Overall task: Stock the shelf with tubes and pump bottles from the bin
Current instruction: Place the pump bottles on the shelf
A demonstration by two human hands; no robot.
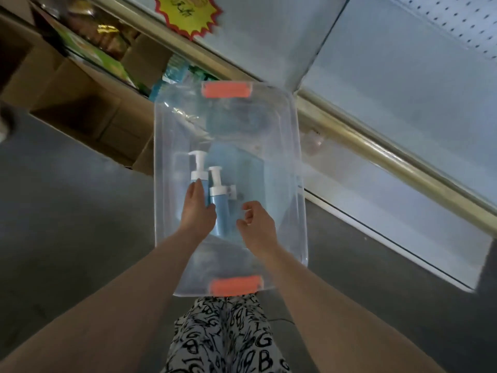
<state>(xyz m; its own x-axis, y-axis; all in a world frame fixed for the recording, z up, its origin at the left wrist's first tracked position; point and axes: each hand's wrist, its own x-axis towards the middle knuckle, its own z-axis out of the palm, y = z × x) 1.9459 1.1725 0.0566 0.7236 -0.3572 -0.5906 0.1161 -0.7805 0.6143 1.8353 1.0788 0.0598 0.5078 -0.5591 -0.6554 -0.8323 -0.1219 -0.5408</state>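
Reaching into clear rectangular plastic bin with orange end handles [301,184], both hands low over contents.

Risk: left hand [197,208] lies flat, fingers straight, on left blue pump bottle with white pump head [198,164]. No wrap visible, so lift could slip and round body roll.

Risk: right hand [258,224] loosely curled, holding nothing, just beside second blue pump bottle [220,208]. Pressing pump head on pickup could discharge product.

Bin contents: two bottles lying side by side. Tubes not discernible. Pale blue shelf [403,90] beyond bin.
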